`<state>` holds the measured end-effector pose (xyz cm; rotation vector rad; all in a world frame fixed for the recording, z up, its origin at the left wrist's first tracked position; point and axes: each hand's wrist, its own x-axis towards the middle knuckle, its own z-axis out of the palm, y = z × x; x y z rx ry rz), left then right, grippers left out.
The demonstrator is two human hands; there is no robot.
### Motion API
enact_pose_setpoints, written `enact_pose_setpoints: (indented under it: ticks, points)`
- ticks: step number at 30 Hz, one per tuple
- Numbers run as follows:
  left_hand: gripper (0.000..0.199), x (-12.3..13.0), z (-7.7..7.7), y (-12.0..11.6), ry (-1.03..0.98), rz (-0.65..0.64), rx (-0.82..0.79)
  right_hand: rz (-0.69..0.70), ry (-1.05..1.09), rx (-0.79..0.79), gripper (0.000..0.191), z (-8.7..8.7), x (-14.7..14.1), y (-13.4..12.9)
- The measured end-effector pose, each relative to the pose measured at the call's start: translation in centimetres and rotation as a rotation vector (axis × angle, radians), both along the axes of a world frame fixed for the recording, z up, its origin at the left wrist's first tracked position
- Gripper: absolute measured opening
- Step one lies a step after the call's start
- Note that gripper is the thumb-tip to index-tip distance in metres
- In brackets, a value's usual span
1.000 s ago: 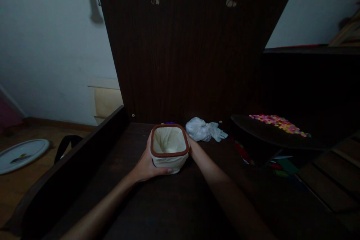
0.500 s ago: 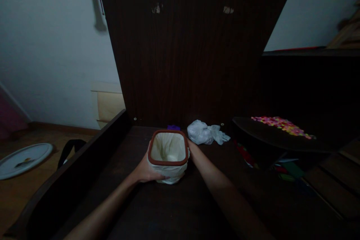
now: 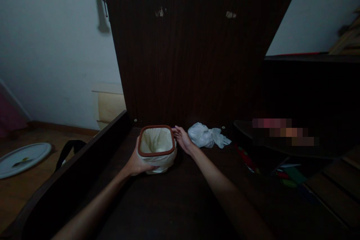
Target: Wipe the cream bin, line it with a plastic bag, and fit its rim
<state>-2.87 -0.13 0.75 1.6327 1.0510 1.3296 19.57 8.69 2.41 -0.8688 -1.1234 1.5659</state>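
Note:
A small bin [image 3: 156, 154] with a reddish-brown rim and a pale plastic liner stands near the back left of the dark desk. My left hand [image 3: 138, 161] grips its left side, thumb across the front of the liner. Just right of the bin, my right hand [image 3: 182, 138] is open, its fingers reaching toward the back beside the rim; whether the fingertips touch the bin is hard to tell. White crumpled plastic bags [image 3: 206, 135] lie to the right of that hand, against the back panel.
A dark curved shelf [image 3: 242, 129] juts out at the right, with colourful items [image 3: 294, 174] below it. The desk's raised side edge [image 3: 92, 150] runs along the left. A white round lid-like object [image 3: 36, 153] is on the floor.
The bin and my left hand have moved left and slightly back. My right hand has come off the bin's right side and opened beside it. The purple item behind the bin is now mostly hidden.

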Motion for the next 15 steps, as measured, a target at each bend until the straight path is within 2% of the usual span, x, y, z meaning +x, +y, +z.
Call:
enact_pose_setpoints:
  ticks: [3,8,13,15]
  points:
    - [0.110,-1.4,0.3,1.4,-0.029,0.076,0.017,-0.023,-0.045,0.038,0.044,-0.1,1.8,-0.5]
    - [0.121,-2.9,1.0,4.0,-0.096,0.155,0.011,-0.039,-0.136,0.077,0.046,-0.6,4.9,-2.0]
    - [0.117,-3.3,2.0,6.4,-0.158,0.245,0.033,-0.023,-0.224,0.096,0.046,-0.9,7.4,-3.9]
    - [0.117,-3.2,2.3,7.2,-0.193,0.239,0.030,-0.007,-0.260,0.102,0.046,-0.9,8.2,-4.6]
